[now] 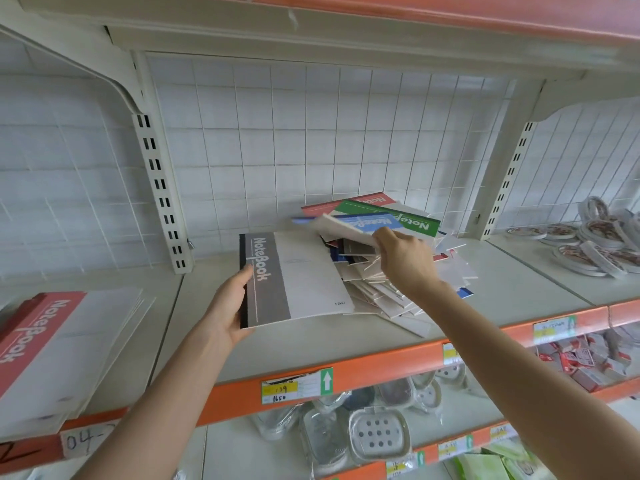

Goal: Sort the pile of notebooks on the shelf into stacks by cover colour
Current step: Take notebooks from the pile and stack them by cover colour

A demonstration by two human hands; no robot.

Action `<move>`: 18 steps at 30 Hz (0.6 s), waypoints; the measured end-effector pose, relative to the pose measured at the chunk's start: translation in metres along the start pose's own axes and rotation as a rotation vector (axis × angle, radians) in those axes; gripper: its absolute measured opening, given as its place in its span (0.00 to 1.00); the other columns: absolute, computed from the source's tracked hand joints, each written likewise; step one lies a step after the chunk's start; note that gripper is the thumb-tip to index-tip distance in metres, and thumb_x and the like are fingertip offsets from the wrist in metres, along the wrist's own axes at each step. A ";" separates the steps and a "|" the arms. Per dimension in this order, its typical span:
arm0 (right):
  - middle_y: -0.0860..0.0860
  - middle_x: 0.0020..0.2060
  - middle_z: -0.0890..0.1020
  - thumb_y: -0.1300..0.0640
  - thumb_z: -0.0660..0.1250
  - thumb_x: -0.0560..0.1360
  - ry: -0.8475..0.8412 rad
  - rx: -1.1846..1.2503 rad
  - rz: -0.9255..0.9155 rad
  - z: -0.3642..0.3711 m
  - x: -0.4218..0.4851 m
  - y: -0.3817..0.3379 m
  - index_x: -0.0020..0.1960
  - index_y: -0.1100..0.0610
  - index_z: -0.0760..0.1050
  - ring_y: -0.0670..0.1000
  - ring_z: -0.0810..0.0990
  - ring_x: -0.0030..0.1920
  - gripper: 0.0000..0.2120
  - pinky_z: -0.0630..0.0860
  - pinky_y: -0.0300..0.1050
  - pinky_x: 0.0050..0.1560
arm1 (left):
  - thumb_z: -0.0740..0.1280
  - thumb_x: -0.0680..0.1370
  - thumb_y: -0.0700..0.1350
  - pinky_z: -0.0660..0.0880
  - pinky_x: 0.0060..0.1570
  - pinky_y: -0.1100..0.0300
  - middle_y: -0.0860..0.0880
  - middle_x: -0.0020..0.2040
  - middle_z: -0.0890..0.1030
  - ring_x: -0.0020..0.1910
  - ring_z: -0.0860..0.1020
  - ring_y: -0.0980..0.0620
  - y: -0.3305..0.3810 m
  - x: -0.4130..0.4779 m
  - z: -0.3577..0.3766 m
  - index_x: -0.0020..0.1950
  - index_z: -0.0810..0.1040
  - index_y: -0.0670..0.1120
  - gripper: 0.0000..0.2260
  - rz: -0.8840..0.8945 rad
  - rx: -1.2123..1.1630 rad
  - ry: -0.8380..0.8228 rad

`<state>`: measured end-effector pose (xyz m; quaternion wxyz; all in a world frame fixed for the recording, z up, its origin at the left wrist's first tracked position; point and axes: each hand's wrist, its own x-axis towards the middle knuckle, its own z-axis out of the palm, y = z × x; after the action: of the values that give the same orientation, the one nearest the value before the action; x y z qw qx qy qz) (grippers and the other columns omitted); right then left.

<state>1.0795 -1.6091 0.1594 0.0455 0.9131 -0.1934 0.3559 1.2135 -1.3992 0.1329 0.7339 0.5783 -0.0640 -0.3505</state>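
Note:
A jumbled pile of notebooks lies on the shelf at centre right, with green, light blue and red covers on top. My left hand grips the spine edge of a grey-banded notebook at the pile's left side. My right hand pinches the corner of the light blue notebook and tilts it up off the pile. A stack of red-covered notebooks lies on the shelf at the far left.
A wire grid panel backs the shelf. Slotted uprights stand at left and right. Round white packets lie piled on the shelf at far right. Below the orange price rail, soap dishes and small boxes fill the lower shelves.

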 end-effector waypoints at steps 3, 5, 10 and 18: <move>0.55 0.28 0.79 0.72 0.64 0.67 0.136 0.180 -0.320 0.005 -0.016 0.001 0.39 0.65 0.77 0.56 0.75 0.22 0.06 0.66 0.37 0.20 | 0.57 0.80 0.57 0.74 0.27 0.63 0.47 0.37 0.81 0.31 0.80 0.52 -0.001 0.007 -0.006 0.47 0.77 0.48 0.15 -0.026 -0.046 -0.007; 0.57 0.35 0.82 0.66 0.58 0.77 0.121 0.307 -0.466 0.004 -0.025 0.001 0.42 0.66 0.78 0.56 0.81 0.33 0.11 0.76 0.45 0.31 | 0.57 0.80 0.56 0.74 0.25 0.64 0.48 0.31 0.81 0.28 0.79 0.53 -0.002 0.006 -0.009 0.46 0.76 0.48 0.15 -0.047 -0.037 -0.004; 0.61 0.48 0.82 0.62 0.53 0.80 0.048 0.408 -0.596 0.008 -0.033 0.001 0.46 0.64 0.75 0.56 0.76 0.53 0.13 0.73 0.43 0.58 | 0.59 0.79 0.57 0.74 0.25 0.65 0.49 0.32 0.83 0.27 0.80 0.53 -0.001 0.004 -0.017 0.51 0.76 0.46 0.15 -0.100 0.005 -0.118; 0.58 0.48 0.83 0.55 0.59 0.77 0.040 0.245 -0.467 0.020 -0.005 0.001 0.49 0.63 0.81 0.61 0.82 0.50 0.15 0.78 0.56 0.53 | 0.65 0.75 0.45 0.74 0.24 0.63 0.43 0.41 0.78 0.36 0.77 0.48 0.002 -0.001 -0.030 0.52 0.74 0.42 0.08 -0.096 0.163 -0.052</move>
<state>1.0884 -1.6126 0.1414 0.0196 0.9245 0.0679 0.3747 1.2289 -1.3750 0.1257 0.6649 0.6292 -0.0834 -0.3937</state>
